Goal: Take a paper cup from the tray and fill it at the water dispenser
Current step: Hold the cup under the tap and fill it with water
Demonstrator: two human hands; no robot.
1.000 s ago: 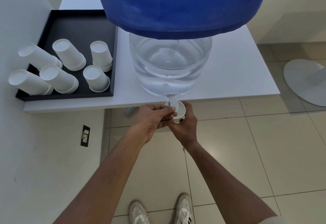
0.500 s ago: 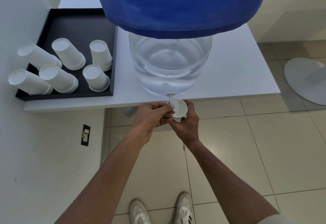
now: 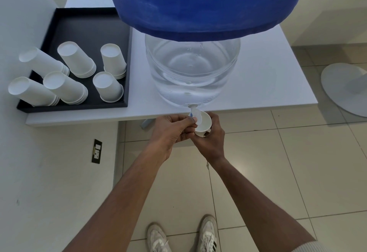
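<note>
While right hand holds paper cup, left hand pinches tap.

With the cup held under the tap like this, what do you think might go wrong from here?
The paper cup hangs past the table edge, so overflow would likely hit the floor tiles and shoes. The right hand squeezing the thin cup could slop water. The left hand on the tap partly hides the fill level.

Seven cups, one tray, one dispenser.
</note>
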